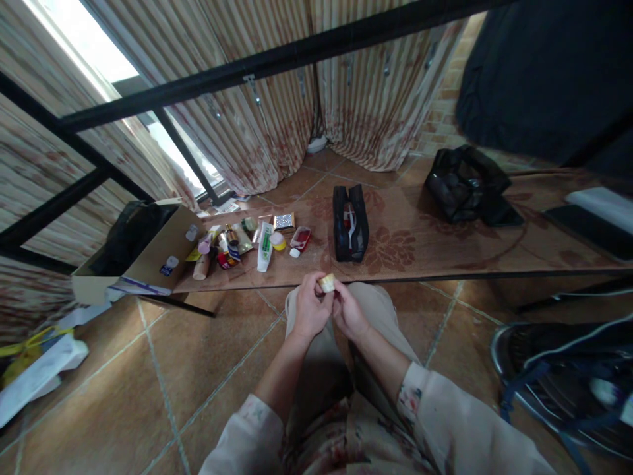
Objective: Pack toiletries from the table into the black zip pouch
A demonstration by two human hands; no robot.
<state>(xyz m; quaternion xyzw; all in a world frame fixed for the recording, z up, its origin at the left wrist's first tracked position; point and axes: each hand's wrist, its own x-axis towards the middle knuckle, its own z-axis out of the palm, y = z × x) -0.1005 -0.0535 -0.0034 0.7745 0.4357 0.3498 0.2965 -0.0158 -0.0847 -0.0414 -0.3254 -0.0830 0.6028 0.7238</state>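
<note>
Between the fingers of both hands is a small pale jar (327, 284) with a yellowish top, held over my lap at the bench's front edge. My left hand (312, 307) grips it from the left, fingers closed. From the other side my right hand (349, 311) pinches it, some of its fingers hidden. Just beyond, on the bench (395, 257), a black mesh pouch (350, 224) lies unzipped with a few small items inside. Left of the pouch are a red-and-clear packet (300, 238), a yellow-and-white jar (277, 241) and a white-and-green tube (265, 247).
Further left, several cosmetics bottles (230, 237) crowd beside a cardboard box (163, 257) with black cloth in it. At right stand a black bag (462, 185) and a dark flat tablet-like object (588, 227). A black metal rail (277, 59) crosses above the bench.
</note>
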